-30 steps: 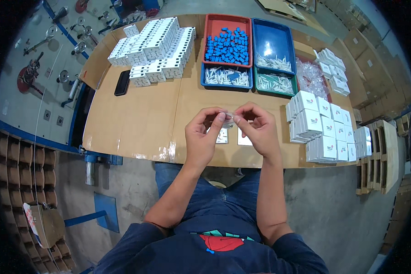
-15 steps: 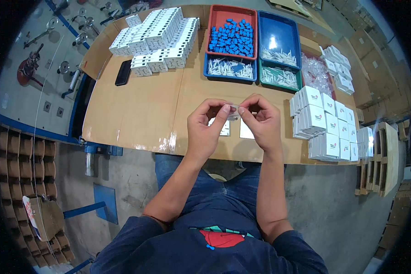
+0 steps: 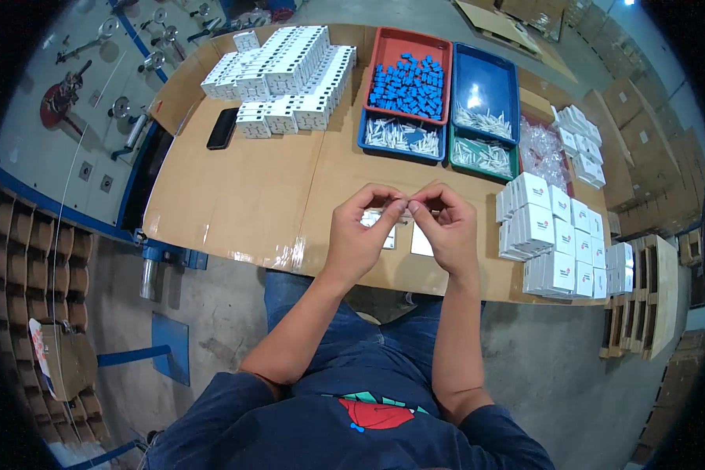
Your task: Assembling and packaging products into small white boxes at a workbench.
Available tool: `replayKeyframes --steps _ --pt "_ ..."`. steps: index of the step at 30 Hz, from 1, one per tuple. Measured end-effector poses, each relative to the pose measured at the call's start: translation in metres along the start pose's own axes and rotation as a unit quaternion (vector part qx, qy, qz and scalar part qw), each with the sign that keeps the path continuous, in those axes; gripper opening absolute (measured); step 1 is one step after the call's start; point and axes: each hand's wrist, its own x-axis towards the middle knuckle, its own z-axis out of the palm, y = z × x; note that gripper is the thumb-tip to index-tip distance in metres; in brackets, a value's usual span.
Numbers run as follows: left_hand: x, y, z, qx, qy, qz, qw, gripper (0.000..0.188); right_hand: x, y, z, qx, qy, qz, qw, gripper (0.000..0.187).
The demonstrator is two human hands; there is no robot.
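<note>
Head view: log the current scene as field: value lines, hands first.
Left hand: pinching small clear item, mostly hidden
Right hand: meets left at same item
Below hands: two white pieces on table
Red tray: blue parts
Blue trays: white sticks
Green tray: white sticks
Table left: stacked white blocks, phone
Table right: stacked white boxes
</note>
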Motion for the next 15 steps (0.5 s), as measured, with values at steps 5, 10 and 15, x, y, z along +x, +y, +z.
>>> replayKeyframes --steps 5,10,15 --pt "0.002 -0.001 -0.003 -0.002 -0.01 -0.03 0.999 0.013 0.0 -0.009 -0.002 0.004 -0.001 0.047 0.999 0.007" --pt "0.004 -0.006 -0.007 -0.057 -0.036 -0.069 0.995 0.012 0.002 -0.006 -0.012 -0.035 -0.032 0.086 0.995 0.009" --pt "0.005 -0.014 -0.01 -0.064 -0.026 -0.075 0.995 0.014 -0.001 -0.005 -0.013 -0.018 -0.058 0.106 0.993 0.013"
